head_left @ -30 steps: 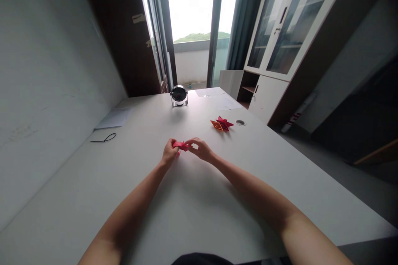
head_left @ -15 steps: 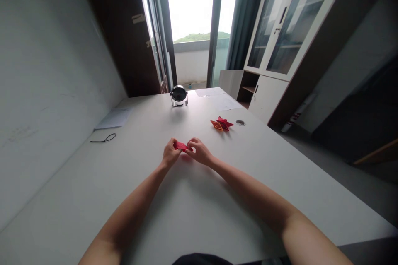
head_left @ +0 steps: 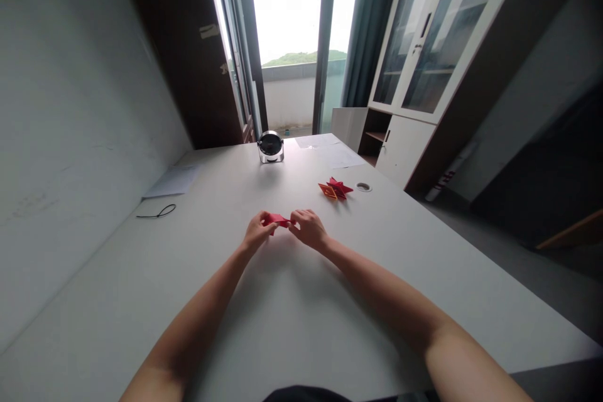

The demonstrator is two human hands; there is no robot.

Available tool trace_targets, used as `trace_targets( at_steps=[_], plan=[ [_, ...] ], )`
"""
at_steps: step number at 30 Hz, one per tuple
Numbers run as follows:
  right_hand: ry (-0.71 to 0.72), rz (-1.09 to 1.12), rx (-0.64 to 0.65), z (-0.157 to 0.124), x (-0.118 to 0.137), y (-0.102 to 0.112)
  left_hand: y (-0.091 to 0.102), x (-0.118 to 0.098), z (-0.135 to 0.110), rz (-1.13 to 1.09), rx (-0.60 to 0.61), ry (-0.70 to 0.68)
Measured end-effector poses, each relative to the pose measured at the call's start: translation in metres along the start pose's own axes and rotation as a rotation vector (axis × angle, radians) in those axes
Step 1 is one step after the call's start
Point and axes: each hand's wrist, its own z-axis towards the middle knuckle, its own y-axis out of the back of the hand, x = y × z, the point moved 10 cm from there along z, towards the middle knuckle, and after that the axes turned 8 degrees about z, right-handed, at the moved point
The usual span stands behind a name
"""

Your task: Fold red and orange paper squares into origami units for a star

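A small piece of folded red paper (head_left: pixel 279 219) is stretched between my two hands, just above the white table (head_left: pixel 282 326). My left hand (head_left: pixel 257 230) is closed on its left part, thumb toward me and fingers behind. At its right tip, my right hand (head_left: pixel 308 227) pinches the paper between thumb and fingers. The fingers cover both ends, so the full folded shape is hidden. Beyond my right hand lie red folded paper pieces (head_left: pixel 340 188) with points, and an orange folded paper piece (head_left: pixel 328 191) rests against them.
A round black device on a metal stand (head_left: pixel 271 147) stands at the far edge. White sheets (head_left: pixel 339 156) lie at the far right, more paper (head_left: pixel 172 181) by the left wall. A black cord (head_left: pixel 162 211) lies at left. A cable hole (head_left: pixel 363 187) is beside the folded pieces.
My right hand has shifted slightly right and turned its fingers over the paper's tip. More of the red paper shows between the hands, and a corner now hangs below my left thumb.
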Motion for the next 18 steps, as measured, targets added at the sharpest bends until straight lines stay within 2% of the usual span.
trace_targets(
  at_steps=[5,8,10,14,18],
  plan=[
    [-0.04,0.105,-0.113,0.0,-0.008,0.012,0.007,-0.016,-0.001,0.009,-0.033,-0.11],
    [-0.127,0.313,-0.2,-0.002,-0.022,0.015,0.003,-0.012,0.0,-0.012,0.006,-0.09],
    [-0.222,0.525,-0.224,-0.003,-0.037,0.009,0.001,-0.005,0.0,-0.087,0.027,-0.038],
    [-0.394,0.938,-0.138,-0.004,-0.053,-0.017,-0.005,0.005,0.001,-0.252,0.047,0.019],
    [-0.476,1.17,0.03,-0.006,-0.043,-0.037,-0.011,0.01,0.0,-0.385,0.07,0.059]
  ],
)
